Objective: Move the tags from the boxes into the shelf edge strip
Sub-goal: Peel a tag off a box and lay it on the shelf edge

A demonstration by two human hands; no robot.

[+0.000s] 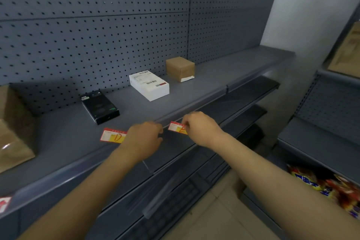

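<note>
My right hand (200, 127) pinches a red, white and yellow price tag (176, 127) at the front lip of the grey shelf, right at the shelf edge strip (194, 142). My left hand (145, 138) rests beside it on the shelf front, fingers curled near the strip, its grip hidden. A second tag (112, 135) lies flat on the shelf just left of my left hand. Behind stand a black box (100, 106), a white box (149, 84) and a small brown box (180, 68). Another tag (4, 203) sits in the strip at far left.
A large brown carton (13, 132) stands at the left end of the shelf. A pegboard back wall (97, 35) rises behind the boxes. Lower dark shelves (251, 91) sit below. Snack packets (327, 189) lie on a neighbouring shelf unit to the right.
</note>
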